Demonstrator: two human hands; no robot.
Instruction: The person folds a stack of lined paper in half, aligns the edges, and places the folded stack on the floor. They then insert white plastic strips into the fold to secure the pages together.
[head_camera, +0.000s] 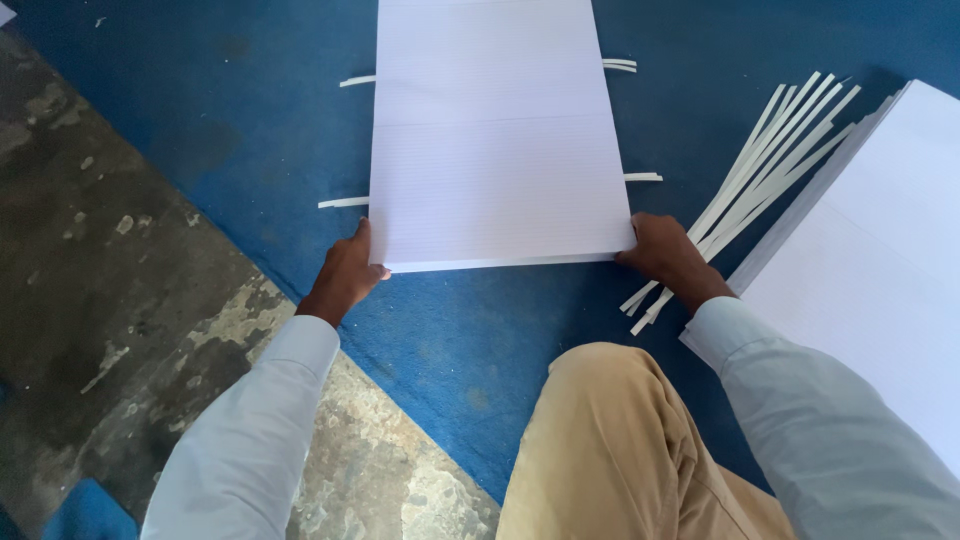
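Observation:
A thick stack of white ruled paper sheets (495, 140) lies on a blue mat (250, 120). My left hand (345, 275) grips the stack's near left corner, thumb on top. The near right corner is held by my right hand (665, 255). Thin white paper strips (345, 203) stick out from under the stack on both sides.
A bundle of long white paper strips (770, 170) lies fanned out to the right of the stack. A second stack of white sheets (880, 260) sits at the far right. Worn concrete floor (100, 280) borders the mat on the left. My bent knee in tan trousers (610, 440) is near.

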